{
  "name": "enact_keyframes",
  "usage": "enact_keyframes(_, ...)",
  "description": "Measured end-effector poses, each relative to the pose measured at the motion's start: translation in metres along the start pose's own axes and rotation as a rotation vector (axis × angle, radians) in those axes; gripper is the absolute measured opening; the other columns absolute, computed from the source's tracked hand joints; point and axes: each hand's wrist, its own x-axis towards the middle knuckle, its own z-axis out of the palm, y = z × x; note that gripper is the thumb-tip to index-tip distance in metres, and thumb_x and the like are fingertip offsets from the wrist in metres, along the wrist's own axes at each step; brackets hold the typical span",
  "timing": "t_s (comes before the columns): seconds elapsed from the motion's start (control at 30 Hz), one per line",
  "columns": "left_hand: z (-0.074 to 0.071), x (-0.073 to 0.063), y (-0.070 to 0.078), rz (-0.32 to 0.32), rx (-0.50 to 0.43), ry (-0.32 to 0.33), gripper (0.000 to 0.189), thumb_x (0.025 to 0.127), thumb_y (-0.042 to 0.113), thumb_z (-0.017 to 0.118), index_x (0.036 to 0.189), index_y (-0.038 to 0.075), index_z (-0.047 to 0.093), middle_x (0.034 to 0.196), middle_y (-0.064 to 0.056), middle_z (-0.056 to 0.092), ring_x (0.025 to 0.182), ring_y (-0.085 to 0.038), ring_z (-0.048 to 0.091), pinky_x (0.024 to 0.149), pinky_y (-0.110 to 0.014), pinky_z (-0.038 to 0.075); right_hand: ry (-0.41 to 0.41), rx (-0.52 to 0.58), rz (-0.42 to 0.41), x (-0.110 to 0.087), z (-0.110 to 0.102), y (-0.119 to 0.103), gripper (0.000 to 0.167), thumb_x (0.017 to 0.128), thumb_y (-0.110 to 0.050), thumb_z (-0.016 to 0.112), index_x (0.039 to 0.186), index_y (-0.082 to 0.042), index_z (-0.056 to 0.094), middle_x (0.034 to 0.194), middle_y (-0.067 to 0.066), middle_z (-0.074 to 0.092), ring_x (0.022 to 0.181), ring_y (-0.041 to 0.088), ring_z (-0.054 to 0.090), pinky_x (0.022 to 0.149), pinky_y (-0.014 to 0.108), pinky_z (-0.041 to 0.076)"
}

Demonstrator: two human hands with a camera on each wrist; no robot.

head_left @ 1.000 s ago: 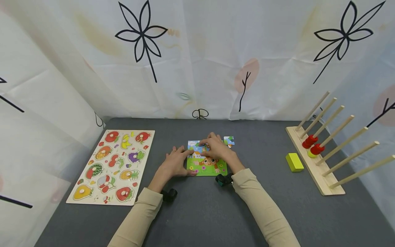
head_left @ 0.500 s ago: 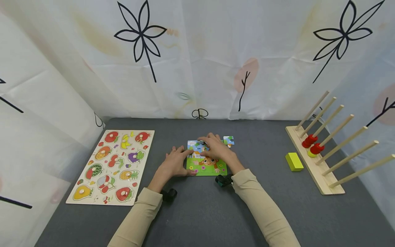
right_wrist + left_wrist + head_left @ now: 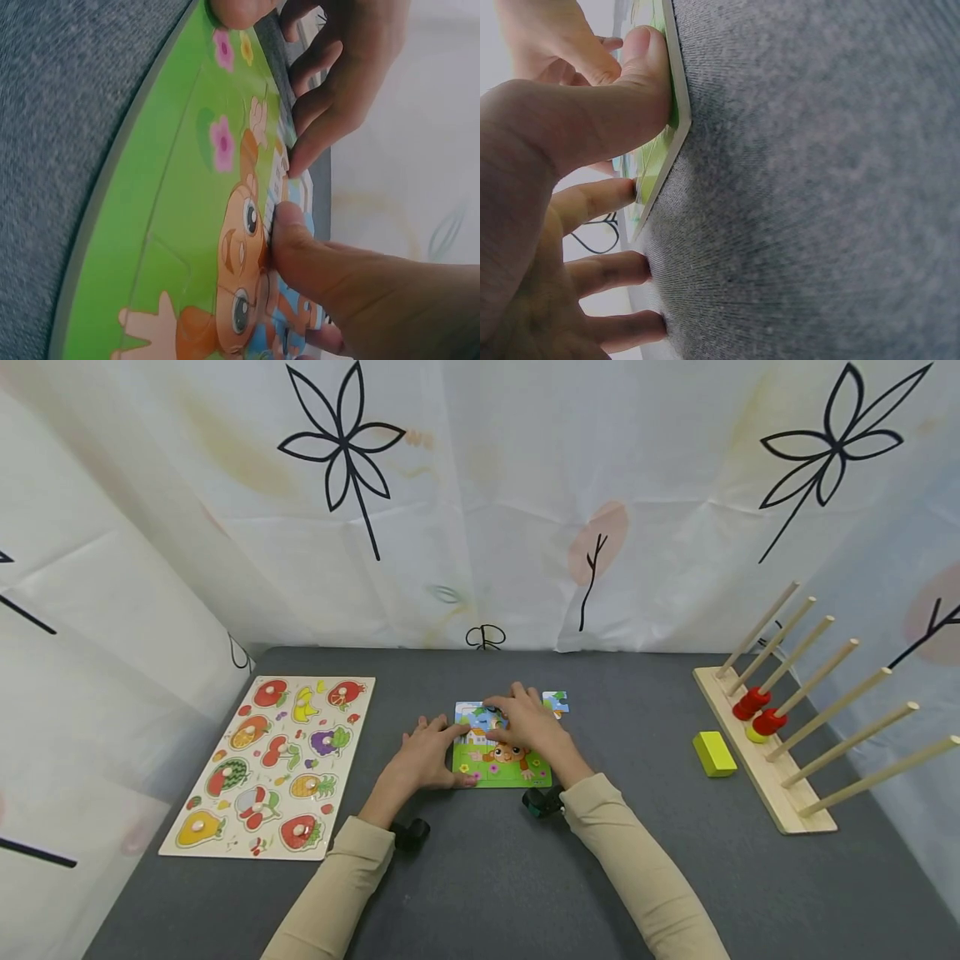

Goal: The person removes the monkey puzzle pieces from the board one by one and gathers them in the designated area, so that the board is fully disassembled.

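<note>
A jigsaw puzzle (image 3: pixel 487 768) with a monkey on green ground lies flat mid-table. My left hand (image 3: pixel 426 756) steadies its left side, thumb (image 3: pixel 649 60) on the near corner and index fingertip at the left edge. The other left fingers are spread, with some tips on the table. Over the upper part of the picture, my right hand (image 3: pixel 531 722) is bent, its thumb (image 3: pixel 292 225) and fingers pinching a puzzle piece that they mostly cover. Another blue-and-green puzzle piece (image 3: pixel 555 702) lies loose beyond the puzzle's upper right corner.
On the left lies a wooden fruit peg puzzle board (image 3: pixel 277 768). To the right stand a wooden peg rack (image 3: pixel 780 777) with red and yellow rings and a yellow block (image 3: pixel 715 754). A patterned white curtain (image 3: pixel 525 527) borders the table's back.
The right fingers shift very slightly over the upper part of the puzzle. The left hand and the loose piece stay where they were.
</note>
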Motion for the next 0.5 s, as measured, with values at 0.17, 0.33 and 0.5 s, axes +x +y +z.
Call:
enact_keyframes(0.17, 0.0003, -0.0006, -0.0001, 0.005, 0.003, 0.0, 0.086, 0.077, 0.054, 0.086, 0.15, 0.02, 0.053, 0.15, -0.021, 0.048, 0.144, -0.06, 0.036, 0.106, -0.08, 0.034, 0.016, -0.036, -0.005, -0.0018, 0.0001, -0.0024, 0.059, 0.095, -0.039, 0.072, 0.15, -0.025, 0.054, 0.123, 0.015, 0.052, 0.098, 0.027, 0.045, 0.073, 0.037, 0.047)
enact_keyframes(0.33, 0.0004, -0.0009, -0.001, 0.006, -0.011, 0.002, 0.086, 0.077, 0.053, 0.086, 0.15, 0.02, 0.053, 0.151, -0.022, 0.047, 0.144, -0.06, 0.036, 0.106, -0.081, 0.034, 0.026, -0.04, -0.012, -0.0029, 0.0004, -0.003, 0.06, 0.095, -0.038, 0.073, 0.15, -0.024, 0.054, 0.125, 0.017, 0.053, 0.098, 0.028, 0.047, 0.071, 0.039, 0.049)
enact_keyframes(0.5, -0.0001, -0.0009, -0.0008, 0.009, -0.011, 0.003, 0.086, 0.078, 0.053, 0.086, 0.15, 0.02, 0.053, 0.151, -0.022, 0.047, 0.144, -0.06, 0.035, 0.106, -0.081, 0.033, 0.022, -0.043, -0.003, -0.0025, 0.0008, -0.0029, 0.057, 0.095, -0.039, 0.072, 0.148, -0.024, 0.056, 0.128, 0.016, 0.053, 0.101, 0.029, 0.048, 0.071, 0.039, 0.049)
